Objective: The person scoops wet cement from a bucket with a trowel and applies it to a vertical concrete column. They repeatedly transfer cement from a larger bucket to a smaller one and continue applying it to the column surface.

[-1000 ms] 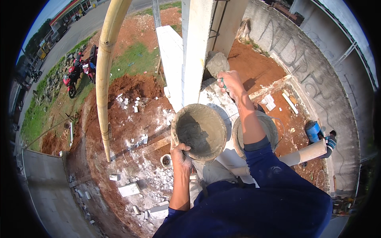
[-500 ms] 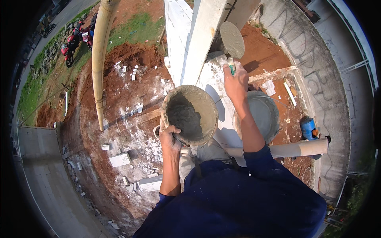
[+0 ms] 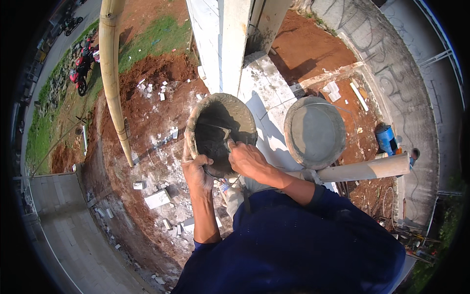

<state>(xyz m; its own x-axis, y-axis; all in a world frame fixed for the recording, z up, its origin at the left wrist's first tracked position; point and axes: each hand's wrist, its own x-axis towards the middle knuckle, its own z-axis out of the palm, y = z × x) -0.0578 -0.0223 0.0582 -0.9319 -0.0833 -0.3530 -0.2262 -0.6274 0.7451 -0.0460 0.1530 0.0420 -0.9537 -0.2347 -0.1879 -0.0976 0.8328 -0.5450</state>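
My left hand (image 3: 197,172) grips the near left rim of a mortar-crusted bucket (image 3: 246,120), thumb over the edge. The bucket is tilted, with its mouth toward me and dark wet mortar (image 3: 211,140) inside. My right hand (image 3: 248,160) reaches over the near rim, closed round the handle of a trowel (image 3: 225,134). The trowel's thin metal neck shows just past my fingers. Its blade sits in the bucket's shadow, hard to tell from the mortar. Beside the bucket, to the right, stands a second round bucket (image 3: 290,128) with smooth grey contents (image 3: 317,134).
A white block wall (image 3: 272,105) runs ahead to a concrete column (image 3: 240,44). A bamboo pole (image 3: 111,73) rises on the left. A thick pole (image 3: 364,169) lies across at right. White block pieces (image 3: 157,198) litter the red soil far below; a blue container (image 3: 386,139) stands right.
My right hand has come down and left from above the wall, bringing the trowel into the bucket. The held bucket has shifted slightly left and away; the second bucket is now in fuller view.
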